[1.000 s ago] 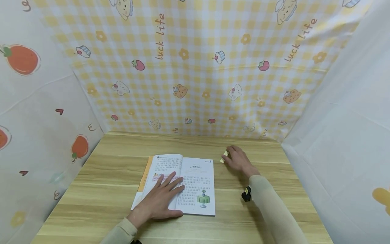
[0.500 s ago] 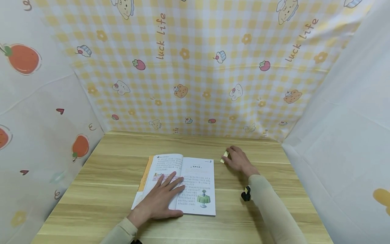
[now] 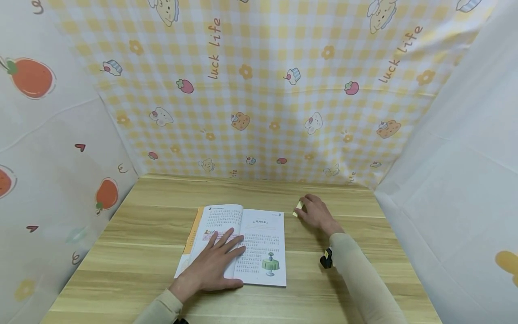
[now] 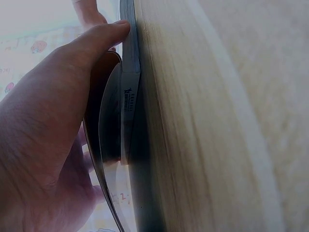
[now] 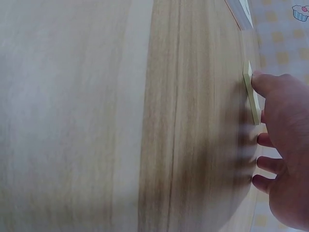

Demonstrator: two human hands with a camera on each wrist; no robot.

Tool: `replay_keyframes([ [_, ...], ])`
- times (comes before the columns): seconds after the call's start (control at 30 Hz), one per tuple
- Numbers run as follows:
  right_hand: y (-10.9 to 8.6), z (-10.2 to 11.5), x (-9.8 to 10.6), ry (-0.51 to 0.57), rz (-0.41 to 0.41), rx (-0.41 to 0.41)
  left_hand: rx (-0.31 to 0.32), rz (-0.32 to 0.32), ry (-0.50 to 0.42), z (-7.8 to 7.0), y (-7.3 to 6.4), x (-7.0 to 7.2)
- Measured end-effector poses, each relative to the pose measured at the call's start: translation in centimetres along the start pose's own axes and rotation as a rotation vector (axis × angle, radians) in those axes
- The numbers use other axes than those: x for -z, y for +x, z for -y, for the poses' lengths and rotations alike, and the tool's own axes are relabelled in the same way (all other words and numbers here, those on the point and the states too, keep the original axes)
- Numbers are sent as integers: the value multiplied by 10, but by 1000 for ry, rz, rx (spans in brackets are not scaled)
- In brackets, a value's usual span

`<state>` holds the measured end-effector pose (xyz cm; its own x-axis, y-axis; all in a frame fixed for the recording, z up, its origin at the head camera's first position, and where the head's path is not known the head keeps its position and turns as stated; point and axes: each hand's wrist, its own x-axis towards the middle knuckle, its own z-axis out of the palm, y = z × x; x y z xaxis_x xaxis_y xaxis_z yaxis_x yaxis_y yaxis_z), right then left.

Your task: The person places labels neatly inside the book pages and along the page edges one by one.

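Small yellow pad, lying on a wood-grain table in its far right part, between the open book and the far right corner. The right hand pinches the pad between thumb and index finger; in the right wrist view its other fingers are bent, their tips close to the table's surface.

To the left of the pad, and apart from it, the open book lies near the middle of the table, somewhat nearer the left edge than the right. An orange strip shows along its left side, and a green-draped round table is printed low on its right page. The left hand rests palm down across the left page and the fold, its fingers spread and its thumb along the book's near edge.

Both forearms wear light sleeves; a black device sits at the right wrist. A yellow-checked cloth with printed animals, strawberries and the words "luck life" rises along the table's far edge. White cloth with red fruit and hearts flanks the left edge.
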<state>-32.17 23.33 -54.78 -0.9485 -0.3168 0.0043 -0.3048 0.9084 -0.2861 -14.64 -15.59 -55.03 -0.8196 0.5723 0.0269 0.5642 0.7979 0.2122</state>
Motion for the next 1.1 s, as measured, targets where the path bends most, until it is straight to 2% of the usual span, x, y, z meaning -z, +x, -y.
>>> replay_keyframes([
  [0.43,-1,-1,-3,-62,-55,43,2,1,-21,-2,0,2],
  [0.73,1,-2,-8,-47,-175,107,2,8,-18,-1,0,1],
  [0.93,2,-1,-11,40,-233,122,4,11,-32,0,0,1],
  [1.1,1,1,-9,153,-199,80,2,11,-33,0,1,1],
])
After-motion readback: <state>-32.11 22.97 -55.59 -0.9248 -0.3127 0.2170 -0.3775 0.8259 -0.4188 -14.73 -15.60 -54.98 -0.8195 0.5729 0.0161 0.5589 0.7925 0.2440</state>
